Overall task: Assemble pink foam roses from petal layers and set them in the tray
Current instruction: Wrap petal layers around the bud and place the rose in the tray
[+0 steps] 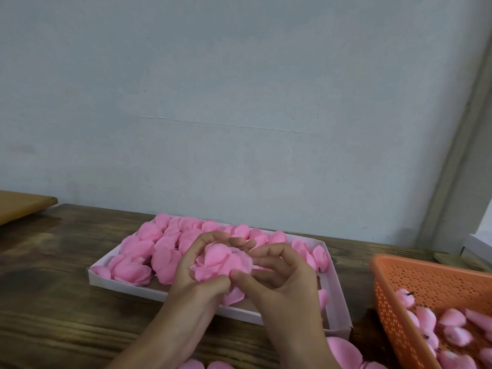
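Note:
A pink foam rose sits between both my hands above the white tray. My left hand curls round its left side, thumb under the petals. My right hand holds its right side, thumb pressed to the lower petals and fingers bent behind them. The tray is packed with several finished pink roses along its left and back; its near right part is largely hidden by my hands.
An orange perforated basket at the right holds several pink rose buds. Loose pink petal layers lie on the dark wooden table by the near edge. A wooden board lies far left. A pale wall stands behind.

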`<state>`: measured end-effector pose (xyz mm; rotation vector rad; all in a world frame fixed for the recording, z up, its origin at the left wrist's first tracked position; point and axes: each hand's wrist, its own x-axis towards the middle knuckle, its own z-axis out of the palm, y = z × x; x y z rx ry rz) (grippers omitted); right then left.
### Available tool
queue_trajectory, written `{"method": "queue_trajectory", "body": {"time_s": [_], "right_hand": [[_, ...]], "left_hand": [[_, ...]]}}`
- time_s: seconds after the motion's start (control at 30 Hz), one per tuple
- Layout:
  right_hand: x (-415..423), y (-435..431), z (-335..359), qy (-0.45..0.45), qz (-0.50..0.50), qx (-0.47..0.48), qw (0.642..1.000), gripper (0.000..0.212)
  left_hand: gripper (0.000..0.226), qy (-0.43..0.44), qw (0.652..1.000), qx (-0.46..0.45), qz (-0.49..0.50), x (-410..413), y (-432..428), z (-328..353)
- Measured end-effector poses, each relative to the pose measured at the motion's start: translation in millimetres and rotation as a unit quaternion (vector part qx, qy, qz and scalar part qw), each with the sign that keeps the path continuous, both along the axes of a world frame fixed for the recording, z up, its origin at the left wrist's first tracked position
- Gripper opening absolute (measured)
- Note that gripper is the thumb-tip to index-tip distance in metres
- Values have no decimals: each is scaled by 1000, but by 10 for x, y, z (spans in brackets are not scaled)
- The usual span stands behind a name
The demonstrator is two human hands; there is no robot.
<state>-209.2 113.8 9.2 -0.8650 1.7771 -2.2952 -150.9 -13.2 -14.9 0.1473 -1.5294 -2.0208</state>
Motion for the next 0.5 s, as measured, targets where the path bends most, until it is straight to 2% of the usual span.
{"method": "queue_trajectory", "body": {"time_s": [0.13, 0.3, 0.5], "right_hand": [[-15, -8, -36, 50, -21, 26, 998, 36], [-56, -2, -55, 71, -37, 53, 995, 31], [-76, 4, -53, 70, -41, 72, 994, 27]], "left_hand": [[58, -4, 1000, 19, -4, 6, 18, 19], [71, -5, 1000, 5, -5, -2, 51, 39], [61, -2, 1000, 27, -8, -8, 58, 52]]}}
